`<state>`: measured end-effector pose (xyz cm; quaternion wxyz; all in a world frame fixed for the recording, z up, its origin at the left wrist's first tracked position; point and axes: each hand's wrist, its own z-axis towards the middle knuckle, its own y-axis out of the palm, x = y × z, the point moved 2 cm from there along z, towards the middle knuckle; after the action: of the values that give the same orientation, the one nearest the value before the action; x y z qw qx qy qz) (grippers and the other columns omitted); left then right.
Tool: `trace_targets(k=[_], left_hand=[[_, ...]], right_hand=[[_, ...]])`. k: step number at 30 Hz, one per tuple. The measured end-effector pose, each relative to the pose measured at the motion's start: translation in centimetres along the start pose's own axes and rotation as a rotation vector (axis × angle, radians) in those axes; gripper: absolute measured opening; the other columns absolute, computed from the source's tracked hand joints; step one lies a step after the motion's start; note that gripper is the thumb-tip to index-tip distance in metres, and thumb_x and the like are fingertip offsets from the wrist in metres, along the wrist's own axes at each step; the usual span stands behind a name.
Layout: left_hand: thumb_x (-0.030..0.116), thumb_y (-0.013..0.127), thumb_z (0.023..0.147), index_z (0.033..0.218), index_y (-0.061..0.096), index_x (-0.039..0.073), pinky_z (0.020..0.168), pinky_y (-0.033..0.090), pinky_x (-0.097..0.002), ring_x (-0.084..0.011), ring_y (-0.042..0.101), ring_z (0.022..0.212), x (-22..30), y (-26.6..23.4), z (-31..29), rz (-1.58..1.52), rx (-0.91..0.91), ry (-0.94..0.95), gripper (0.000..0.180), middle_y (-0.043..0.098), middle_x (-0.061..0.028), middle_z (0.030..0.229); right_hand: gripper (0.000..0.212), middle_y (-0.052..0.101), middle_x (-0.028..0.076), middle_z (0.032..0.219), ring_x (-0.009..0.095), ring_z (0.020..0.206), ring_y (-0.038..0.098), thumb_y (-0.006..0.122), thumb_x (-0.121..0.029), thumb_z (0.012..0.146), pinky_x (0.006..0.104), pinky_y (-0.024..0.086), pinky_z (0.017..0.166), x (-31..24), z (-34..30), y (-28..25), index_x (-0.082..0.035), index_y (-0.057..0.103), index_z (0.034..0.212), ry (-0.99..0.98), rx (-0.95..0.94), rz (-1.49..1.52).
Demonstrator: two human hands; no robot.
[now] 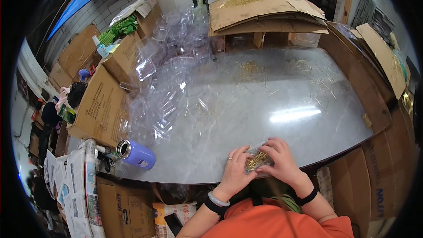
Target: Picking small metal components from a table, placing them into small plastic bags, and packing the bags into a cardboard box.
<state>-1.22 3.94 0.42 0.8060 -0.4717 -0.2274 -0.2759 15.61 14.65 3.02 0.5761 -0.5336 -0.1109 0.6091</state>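
Close to the table's front edge, both my hands hold a small clear plastic box [257, 161] filled with thin gold-coloured sticks, too small to name more exactly. My left hand [235, 172] curls round its left side, with the fingers closed against the wall. On the other side my right hand [284, 162] grips it, fingers over the far edge and the thumb across the front. The hands partly hide the box, and I cannot tell whether it has a lid on. A heap of empty clear plastic boxes [147, 68] covers the table's left side.
More gold sticks lie loose on the grey table [229, 119], in a small pile [250, 68] and scattered at the far right. A purple open flask [140, 155] stands at the front left. Cardboard boxes [99, 105] border the left; a cardboard-topped shelf [264, 15] spans the back.
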Motion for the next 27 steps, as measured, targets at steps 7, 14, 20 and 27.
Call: trace_targets(k=[7,14,20,27], left_hand=[[0.023,0.088,0.073,0.144,0.044,0.0,0.107,0.042,-0.049,-0.0441,0.049,0.126,0.8,-0.1,0.2,-0.029,0.031,-0.051,0.087,0.052,-0.0203,0.138],[0.022,0.089,0.071,0.127,0.06,0.004,0.098,0.045,-0.047,-0.0374,0.057,0.109,1.0,-0.1,0.1,0.0,0.04,0.059,0.065,0.062,-0.0152,0.117],[0.024,0.089,0.071,0.119,0.066,0.002,0.095,0.045,-0.0466,-0.0355,0.057,0.107,1.8,-0.4,0.3,0.038,0.023,-0.006,0.058,0.062,-0.0141,0.11],[0.025,0.086,0.076,0.127,0.063,0.0,0.097,0.046,-0.0452,-0.0367,0.054,0.114,1.9,-0.2,0.3,0.082,0.013,0.068,0.061,0.061,-0.0147,0.119]], right_hand=[[0.048,0.058,0.016,0.129,0.037,0.128,0.05,0.078,-0.019,0.083,0.0464,0.042,0.108,0.0,-0.6,0.4,-0.006,0.062,0.127,-0.002,0.012,0.339],[0.049,0.056,0.018,0.13,0.036,0.123,0.055,0.064,-0.001,0.088,0.0406,0.046,0.104,0.6,-1.2,-0.1,-0.004,0.054,0.136,0.16,0.191,0.44],[0.027,0.066,0.015,0.109,0.034,0.098,0.065,0.066,-0.004,0.092,0.0401,0.054,0.085,0.9,-1.5,-0.9,-0.003,0.065,0.119,0.247,0.162,0.302],[0.014,0.07,0.014,0.092,0.033,0.085,0.068,0.067,-0.009,0.094,0.037,0.054,0.075,1.9,-1.4,-1.0,-0.001,0.067,0.105,0.466,0.107,0.331]])
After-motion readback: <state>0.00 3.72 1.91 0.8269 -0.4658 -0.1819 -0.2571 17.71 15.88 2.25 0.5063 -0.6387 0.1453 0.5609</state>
